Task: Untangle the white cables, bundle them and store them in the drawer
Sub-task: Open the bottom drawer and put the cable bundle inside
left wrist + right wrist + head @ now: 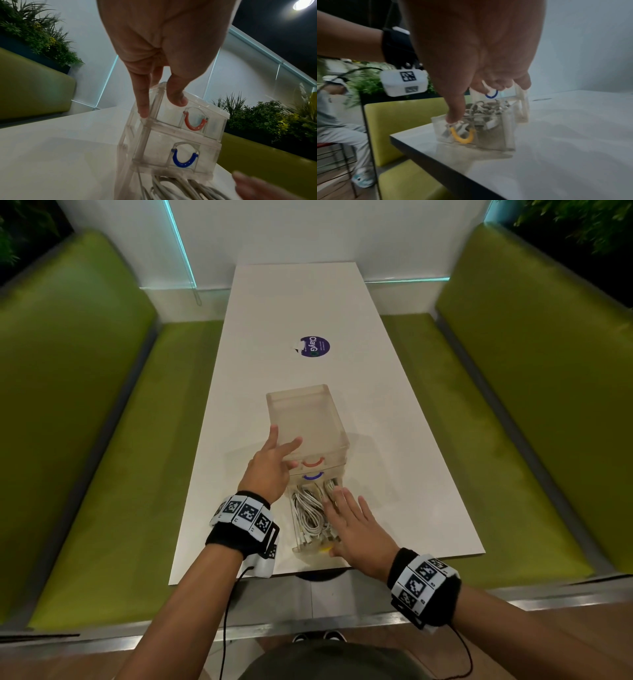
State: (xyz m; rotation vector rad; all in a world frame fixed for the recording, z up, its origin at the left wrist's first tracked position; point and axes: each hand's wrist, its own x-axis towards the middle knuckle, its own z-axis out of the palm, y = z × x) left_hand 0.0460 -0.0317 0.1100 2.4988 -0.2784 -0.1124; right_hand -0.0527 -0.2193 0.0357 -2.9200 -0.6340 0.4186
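Surface: a long white table, bearing a round purple sticker. Room: green padded benches were set along both sides, with white wall panels and foliage behind. A clear drawer unit was stood near the table's front edge; its bottom drawer, yellow-handled, was pulled out and filled with the white cables. The left hand was laid, fingers straight, on the unit's top corner. The right hand was spread flat over the cables, nothing gripped.
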